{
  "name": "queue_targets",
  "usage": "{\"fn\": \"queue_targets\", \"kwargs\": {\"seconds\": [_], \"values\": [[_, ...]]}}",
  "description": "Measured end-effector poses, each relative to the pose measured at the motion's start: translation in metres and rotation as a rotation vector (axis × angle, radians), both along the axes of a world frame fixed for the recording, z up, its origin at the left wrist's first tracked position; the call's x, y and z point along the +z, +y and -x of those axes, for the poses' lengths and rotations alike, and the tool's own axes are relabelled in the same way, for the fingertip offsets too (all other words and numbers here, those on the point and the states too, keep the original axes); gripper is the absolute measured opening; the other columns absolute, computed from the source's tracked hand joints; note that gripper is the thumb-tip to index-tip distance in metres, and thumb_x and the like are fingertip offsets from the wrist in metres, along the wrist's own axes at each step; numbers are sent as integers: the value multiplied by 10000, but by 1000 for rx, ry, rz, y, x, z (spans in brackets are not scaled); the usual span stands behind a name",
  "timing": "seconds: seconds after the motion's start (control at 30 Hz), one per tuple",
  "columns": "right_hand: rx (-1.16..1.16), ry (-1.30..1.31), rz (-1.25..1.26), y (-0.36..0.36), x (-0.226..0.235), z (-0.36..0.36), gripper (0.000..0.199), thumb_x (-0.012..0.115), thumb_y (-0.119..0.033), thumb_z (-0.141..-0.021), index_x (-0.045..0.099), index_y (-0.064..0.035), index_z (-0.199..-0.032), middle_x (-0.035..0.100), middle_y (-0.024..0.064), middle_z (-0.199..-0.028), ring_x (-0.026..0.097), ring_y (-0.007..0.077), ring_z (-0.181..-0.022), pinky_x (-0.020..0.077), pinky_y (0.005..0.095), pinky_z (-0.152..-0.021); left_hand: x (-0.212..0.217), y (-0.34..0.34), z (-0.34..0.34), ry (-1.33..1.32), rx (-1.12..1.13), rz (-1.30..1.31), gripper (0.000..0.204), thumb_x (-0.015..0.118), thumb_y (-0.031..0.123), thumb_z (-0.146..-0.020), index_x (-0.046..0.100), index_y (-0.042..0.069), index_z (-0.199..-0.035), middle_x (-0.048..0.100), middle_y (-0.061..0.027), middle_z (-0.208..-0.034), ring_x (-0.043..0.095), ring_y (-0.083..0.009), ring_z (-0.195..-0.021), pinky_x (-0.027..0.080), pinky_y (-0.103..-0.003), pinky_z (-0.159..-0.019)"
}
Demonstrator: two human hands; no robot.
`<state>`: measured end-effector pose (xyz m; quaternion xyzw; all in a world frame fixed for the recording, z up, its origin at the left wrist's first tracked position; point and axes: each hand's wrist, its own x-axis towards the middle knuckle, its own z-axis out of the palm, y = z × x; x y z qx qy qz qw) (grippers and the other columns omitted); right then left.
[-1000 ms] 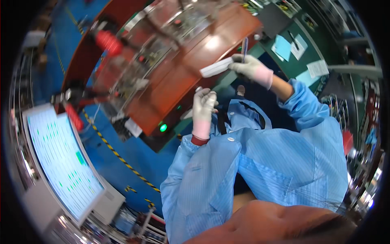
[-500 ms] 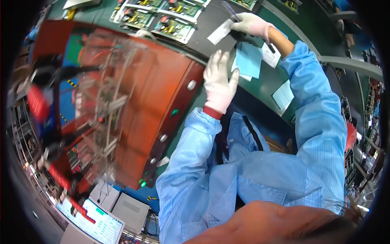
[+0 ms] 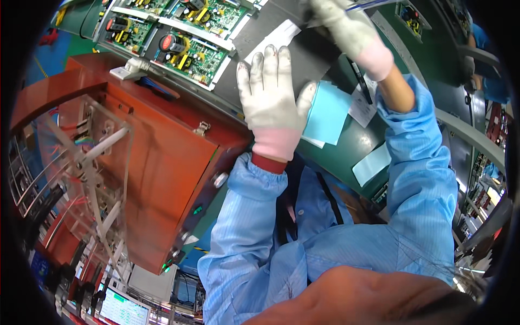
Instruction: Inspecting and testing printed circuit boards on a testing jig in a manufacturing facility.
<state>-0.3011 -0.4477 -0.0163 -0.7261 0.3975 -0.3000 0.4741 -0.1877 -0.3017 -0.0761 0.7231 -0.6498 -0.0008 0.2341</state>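
My left hand [image 3: 272, 103], in a white glove with a pink cuff, lies flat and open. Its fingertips are at the lower end of a white paper strip [image 3: 283, 35] on the dark mat. My right hand [image 3: 352, 35], gloved too, is closed on a blue-purple pen [image 3: 374, 4] at the upper edge; motion blurs its fingers. Beside my left thumb is a stack of light blue paper [image 3: 327, 114]. A black pen [image 3: 361, 81] rests on a printed white sheet [image 3: 364, 108] below my right wrist.
Green circuit boards [image 3: 187, 57] in metal frames stand at the upper left. An orange machine housing [image 3: 157, 168] with clear panels fills the left side. Another pale blue paper [image 3: 372, 163] lies near my right sleeve. A monitor [image 3: 123, 306] shows at the lower left.
The view has shifted, with the boards now larger. My left hand has moved up to the white strip. My right hand has let go of the strip and still has the pen.
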Motion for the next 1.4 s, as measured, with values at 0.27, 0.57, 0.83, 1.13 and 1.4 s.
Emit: {"fn": "queue_targets", "kwargs": {"seconds": [0.27, 0.57, 0.83, 1.13, 1.4], "values": [[202, -102, -114, -16, -43, -27, 398, 537, -378, -980, 661, -1, -1004, 632, 60, -802, 539, 136, -704, 458, 274, -646, 11, 4, 1, 34, 33, -103, 735, 644, 544, -789, 526, 94, -1359, 527, -80, -1376, 498, -247, -1191, 279, -431, -1088], [232, -69, -82, -11, -39, -33, 299, 586, -264, -957, 676, 14, -893, 598, 34, -721, 493, 109, -631, 417, 234, -590, 7, 4, 0, -1, 33, -129, 793, 670, 605, -716, 548, 133, -1341, 526, -29, -1375, 477, -201, -1173, 262, -404, -1080], [292, 68, 15, -14, -36, -34, 220, 678, -157, -894, 684, 20, -763, 544, -4, -596, 420, 82, -525, 351, 223, -490, 7, 2, 0, 19, 44, -137, 766, 722, 514, -676, 563, 145, -1329, 521, -17, -1383, 471, -192, -1189, 267, -418, -1085], [295, 38, 43, -12, -39, -35, 214, 674, -140, -897, 680, 19, -755, 535, 2, -579, 397, 85, -502, 329, 240, -464, 5, 2, 1, 16, 51, -120, 753, 736, 520, -667, 579, 141, -1299, 527, -26, -1373, 487, -207, -1184, 275, -410, -1081], [301, 22, 60, -11, -42, -36, 230, 666, -144, -906, 671, 16, -741, 537, 4, -579, 391, 84, -498, 322, 241, -458, 4, 2, 1, 4, 54, -99, 753, 743, 519, -662, 580, 142, -1294, 530, -32, -1368, 493, -215, -1184, 283, -409, -1078]]}}
